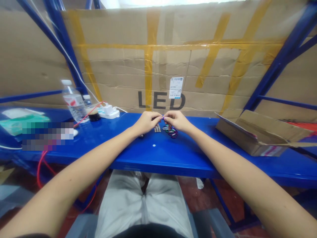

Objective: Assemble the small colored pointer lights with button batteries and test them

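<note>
Both my hands meet over the far middle of the blue table (173, 155). My left hand (146, 121) and my right hand (175, 119) are closed in a pinch, fingertips together on a tiny purple item (162, 116) too small to name. Just below them lies a small heap of coloured rings or clips (170, 130), purple, green and blue. A cluster of small silvery pieces (157, 129) sits next to the heap, under my left hand.
An open cardboard box (260, 135) stands at the right. At the left are a water bottle (73, 100), a dark jar (93, 114), a white power strip (109, 111) with a red cable, and green packets (19, 124). A taped cardboard wall (158, 66) backs the table.
</note>
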The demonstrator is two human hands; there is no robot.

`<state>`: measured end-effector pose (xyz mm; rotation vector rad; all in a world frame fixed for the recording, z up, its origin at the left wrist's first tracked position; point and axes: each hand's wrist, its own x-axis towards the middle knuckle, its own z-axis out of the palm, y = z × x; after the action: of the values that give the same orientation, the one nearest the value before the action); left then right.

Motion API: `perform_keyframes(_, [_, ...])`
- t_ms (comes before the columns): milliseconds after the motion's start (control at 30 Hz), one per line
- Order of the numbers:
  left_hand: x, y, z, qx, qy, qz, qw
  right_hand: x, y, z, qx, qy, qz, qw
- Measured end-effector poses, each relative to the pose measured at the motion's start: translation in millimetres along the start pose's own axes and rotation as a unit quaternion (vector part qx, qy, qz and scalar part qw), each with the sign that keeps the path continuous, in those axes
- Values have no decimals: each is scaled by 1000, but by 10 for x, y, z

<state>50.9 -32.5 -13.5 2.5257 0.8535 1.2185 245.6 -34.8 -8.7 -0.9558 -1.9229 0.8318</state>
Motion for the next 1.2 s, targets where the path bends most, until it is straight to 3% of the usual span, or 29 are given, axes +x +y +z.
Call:
perform_keyframes(133, [42, 45, 57, -162, 9, -152, 975, -15, -11, 8, -38, 21, 3, 999])
perform_keyframes(233, [70, 83, 62, -206, 0, -223, 953, -27, 3, 17, -64, 11, -2, 998])
perform_keyframes(467, [67, 81, -13, -228, -42, -263, 937, -46, 29, 23, -112, 1, -28, 993])
perform_keyframes(700, [22, 23, -30, -138, -68, -175, 973, -41, 48, 6, -163, -2, -80, 983])
perform_keyframes(867, [-18, -37, -14, -7, -48, -54, 997, -55, -1, 9, -132, -25, -34, 990])
perform_keyframes(1033, [-19, -108, -15, 114, -38, 75, 990, -64, -32, 7, -58, -52, 31, 996])
perform_keyframes(1200, [-22, -151, -10, 168, -49, 118, 978, -66, -33, 10, 3, -67, 60, 996])
